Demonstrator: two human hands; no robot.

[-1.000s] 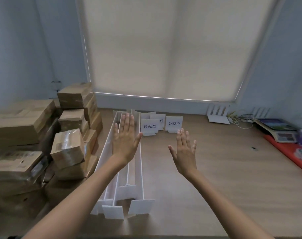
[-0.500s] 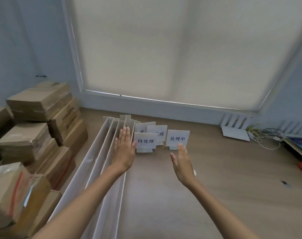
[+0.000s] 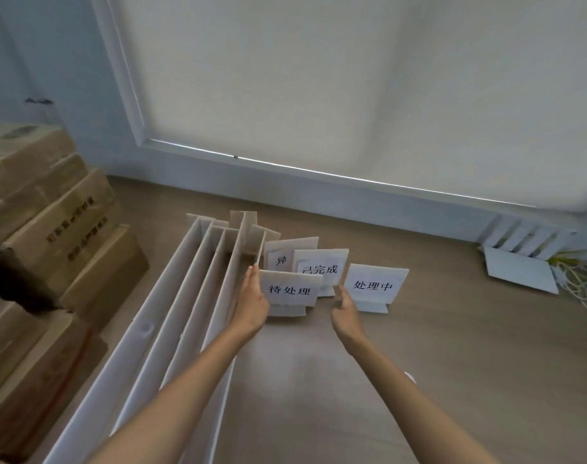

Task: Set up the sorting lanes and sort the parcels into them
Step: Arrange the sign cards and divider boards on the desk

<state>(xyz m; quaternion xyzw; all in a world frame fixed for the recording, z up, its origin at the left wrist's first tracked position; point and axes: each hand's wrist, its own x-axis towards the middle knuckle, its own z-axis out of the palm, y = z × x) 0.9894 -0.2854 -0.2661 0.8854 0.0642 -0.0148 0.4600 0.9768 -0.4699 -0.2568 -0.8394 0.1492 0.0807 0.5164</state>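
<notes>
Several long white divider boards (image 3: 184,316) lie bundled side by side on the wooden table (image 3: 452,363), running away from me. At their far end stand small white label signs: one reading 待处理 (image 3: 290,290) in front, 已完成 (image 3: 320,267) and a partly hidden one (image 3: 280,256) behind it, and 处理中 (image 3: 374,285) to the right. My left hand (image 3: 251,304) is stretched flat against the left edge of the 待处理 sign. My right hand (image 3: 345,313) reaches into the gap between that sign and the 处理中 sign, holding nothing.
Brown cardboard parcels (image 3: 57,236) are stacked high along the left side, close to the boards. A white router (image 3: 519,262) with tangled cables (image 3: 583,283) sits at the back right by the wall. A closed roller blind fills the window behind.
I have leaned in; both hands moved forward from above the boards to the label signs, the left now at the 待处理 sign's edge.
</notes>
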